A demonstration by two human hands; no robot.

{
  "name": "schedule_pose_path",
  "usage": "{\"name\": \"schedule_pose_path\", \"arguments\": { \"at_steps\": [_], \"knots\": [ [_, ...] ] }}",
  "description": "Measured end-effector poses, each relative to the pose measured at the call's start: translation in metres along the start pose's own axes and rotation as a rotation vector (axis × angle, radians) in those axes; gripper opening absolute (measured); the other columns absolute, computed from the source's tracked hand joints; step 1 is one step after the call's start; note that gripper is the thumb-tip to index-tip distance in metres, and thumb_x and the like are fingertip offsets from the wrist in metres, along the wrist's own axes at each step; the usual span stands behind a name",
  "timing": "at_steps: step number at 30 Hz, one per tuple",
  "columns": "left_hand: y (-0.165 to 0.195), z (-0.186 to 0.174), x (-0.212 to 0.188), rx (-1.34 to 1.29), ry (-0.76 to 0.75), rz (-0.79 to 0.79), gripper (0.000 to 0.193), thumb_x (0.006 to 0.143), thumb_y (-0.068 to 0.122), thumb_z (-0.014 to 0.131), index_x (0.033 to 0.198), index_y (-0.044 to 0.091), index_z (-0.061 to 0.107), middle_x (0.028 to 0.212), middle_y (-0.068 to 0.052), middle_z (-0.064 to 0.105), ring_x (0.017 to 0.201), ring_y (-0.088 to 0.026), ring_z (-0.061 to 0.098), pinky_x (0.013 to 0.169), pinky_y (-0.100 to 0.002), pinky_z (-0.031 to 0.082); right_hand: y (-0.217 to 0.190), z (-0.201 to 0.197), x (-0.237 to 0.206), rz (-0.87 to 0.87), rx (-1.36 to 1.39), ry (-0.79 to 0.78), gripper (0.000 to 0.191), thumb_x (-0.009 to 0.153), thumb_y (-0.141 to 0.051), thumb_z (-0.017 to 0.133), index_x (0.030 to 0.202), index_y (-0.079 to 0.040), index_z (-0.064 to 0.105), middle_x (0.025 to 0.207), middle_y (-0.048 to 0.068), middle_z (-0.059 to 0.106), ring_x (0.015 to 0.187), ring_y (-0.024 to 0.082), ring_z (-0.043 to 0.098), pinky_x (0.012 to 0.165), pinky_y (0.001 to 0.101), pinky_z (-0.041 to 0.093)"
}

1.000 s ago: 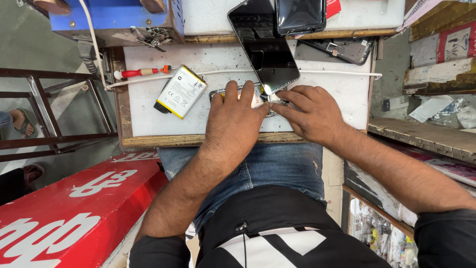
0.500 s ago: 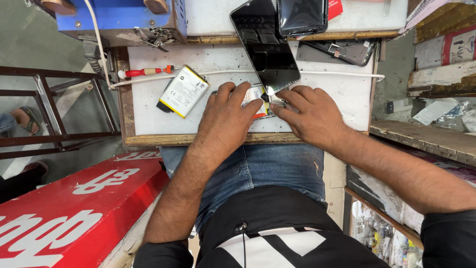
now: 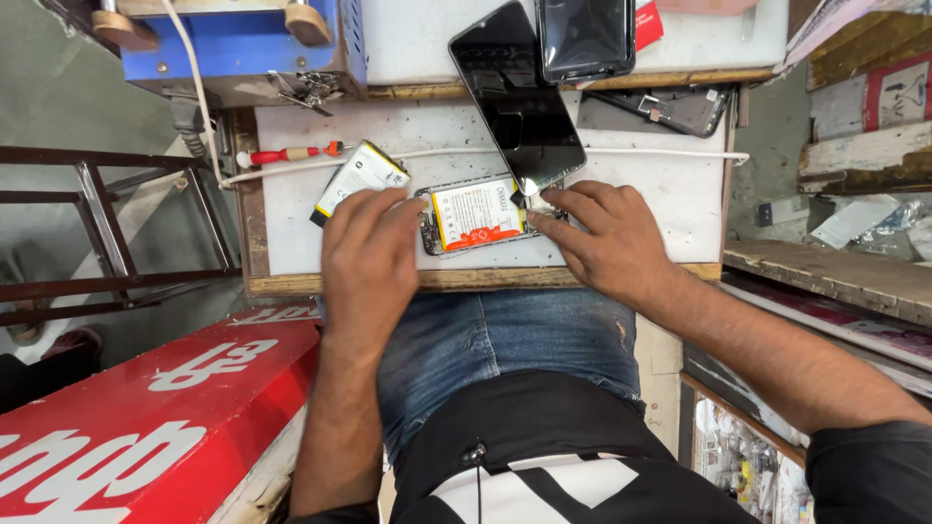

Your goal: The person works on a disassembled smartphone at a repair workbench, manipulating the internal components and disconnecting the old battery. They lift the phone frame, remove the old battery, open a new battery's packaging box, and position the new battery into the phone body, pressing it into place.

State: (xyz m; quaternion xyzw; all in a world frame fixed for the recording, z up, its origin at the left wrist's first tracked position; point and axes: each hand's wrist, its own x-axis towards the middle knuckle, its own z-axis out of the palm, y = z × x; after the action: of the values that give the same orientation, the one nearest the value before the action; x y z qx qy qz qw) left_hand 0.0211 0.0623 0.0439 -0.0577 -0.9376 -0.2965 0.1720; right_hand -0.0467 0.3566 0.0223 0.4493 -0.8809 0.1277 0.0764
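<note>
The opened phone [image 3: 476, 215] is lying on the white surface [image 3: 660, 204], its battery facing up and its black screen [image 3: 515, 97] tilting up at the far end. The left hand [image 3: 367, 254] is resting flat, fingers spread, on the phone's left edge, gripping nothing. The right hand [image 3: 604, 231] is pressing its fingers [image 3: 555, 206] at the phone's right edge; whether they are pinching anything, I cannot tell. A loose battery [image 3: 361, 177] is lying just left, near a red screwdriver [image 3: 286, 153].

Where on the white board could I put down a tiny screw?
The white board is bare right of the right hand, below the white cable. It is crowded between both hands, around the opened phone and loose battery.
</note>
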Motion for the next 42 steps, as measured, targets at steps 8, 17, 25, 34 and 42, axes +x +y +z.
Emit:
{"name": "schedule_pose_path", "arguments": {
  "at_steps": [8, 17, 25, 34, 42],
  "knots": [
    [-0.002, 0.005, -0.017, 0.004, -0.072, -0.032, 0.026, 0.092, 0.020, 0.080, 0.115, 0.009, 0.077, 0.102, -0.009, 0.071, 0.091, -0.025, 0.068, 0.075, -0.039, 0.058, -0.007, 0.001, 0.004, 0.033, 0.006, -0.009, 0.043, 0.084, -0.011, 0.074, 0.127, -0.019, 0.072, 0.132, 0.007, 0.065, 0.120, 0.026, 0.059, 0.087, 0.0419, 0.049],
    [0.009, 0.027, -0.013, 0.059, -0.122, -0.015, 0.028, 0.091, 0.012, 0.077, 0.118, 0.013, 0.078, 0.093, -0.005, 0.060, 0.084, -0.023, 0.062, 0.071, -0.037, 0.056, -0.005, 0.002, 0.003, 0.039, 0.016, 0.017, 0.045, 0.084, -0.008, 0.072, 0.128, -0.020, 0.072, 0.131, 0.006, 0.066, 0.120, 0.027, 0.060, 0.089, 0.0422, 0.049],
    [0.013, 0.028, -0.006, 0.093, -0.130, 0.043, 0.032, 0.085, 0.003, 0.074, 0.114, 0.013, 0.079, 0.096, -0.003, 0.062, 0.086, -0.025, 0.060, 0.070, -0.038, 0.054, -0.008, 0.000, 0.008, 0.044, 0.026, 0.014, 0.045, 0.083, -0.009, 0.073, 0.126, -0.021, 0.073, 0.129, 0.006, 0.065, 0.119, 0.028, 0.060, 0.087, 0.0430, 0.049],
    [0.024, 0.020, -0.017, -0.059, -0.028, 0.002, 0.023, 0.090, 0.010, 0.077, 0.112, 0.006, 0.076, 0.112, -0.009, 0.068, 0.096, -0.028, 0.064, 0.080, -0.040, 0.057, -0.009, -0.002, 0.005, 0.063, -0.007, -0.043, 0.044, 0.083, -0.008, 0.073, 0.125, -0.019, 0.073, 0.131, 0.007, 0.065, 0.118, 0.027, 0.059, 0.082, 0.0420, 0.048],
    [0.029, -0.002, -0.032, -0.090, -0.038, -0.048, 0.018, 0.093, 0.010, 0.076, 0.111, 0.006, 0.075, 0.107, -0.008, 0.072, 0.096, -0.027, 0.069, 0.081, -0.040, 0.058, -0.014, -0.012, -0.003, 0.042, 0.055, 0.020, 0.049, 0.084, -0.007, 0.072, 0.131, -0.019, 0.071, 0.135, 0.006, 0.064, 0.123, 0.026, 0.058, 0.088, 0.0425, 0.046]
  ]
}}
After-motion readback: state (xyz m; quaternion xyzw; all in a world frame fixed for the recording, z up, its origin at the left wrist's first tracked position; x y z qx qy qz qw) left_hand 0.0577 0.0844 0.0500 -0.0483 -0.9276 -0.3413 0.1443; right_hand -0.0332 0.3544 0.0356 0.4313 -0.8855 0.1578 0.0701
